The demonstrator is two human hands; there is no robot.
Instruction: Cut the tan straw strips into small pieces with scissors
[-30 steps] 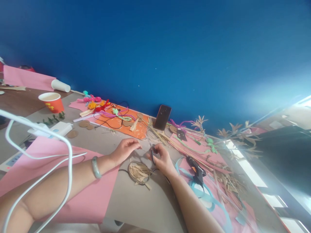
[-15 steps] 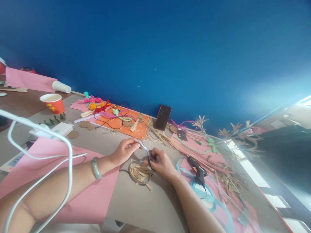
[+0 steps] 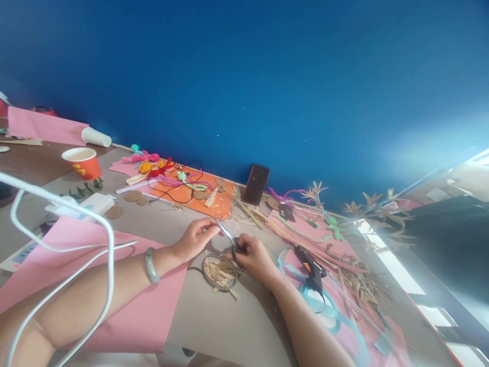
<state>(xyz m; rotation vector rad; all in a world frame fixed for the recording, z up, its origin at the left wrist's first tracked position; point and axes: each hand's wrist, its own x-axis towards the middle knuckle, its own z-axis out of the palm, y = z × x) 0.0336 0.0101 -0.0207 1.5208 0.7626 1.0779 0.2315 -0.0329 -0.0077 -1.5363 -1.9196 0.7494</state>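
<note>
In my right hand is a pair of scissors with dark handles, its blades pointing up and left. My left hand, with a green bangle on its wrist, pinches at the blade tips; whatever lies between its fingers is too small to make out. Just below both hands, a round dark-rimmed holder on the table contains pale straw-like strips, some poking out past the rim. I cannot tell whether the blades are parted.
Pink paper lies under my left forearm, and a white cable loops in front. A phone leans on the blue wall. Right are a glue gun and dried stalks; left stands a red paper cup. Pipe cleaners lie behind.
</note>
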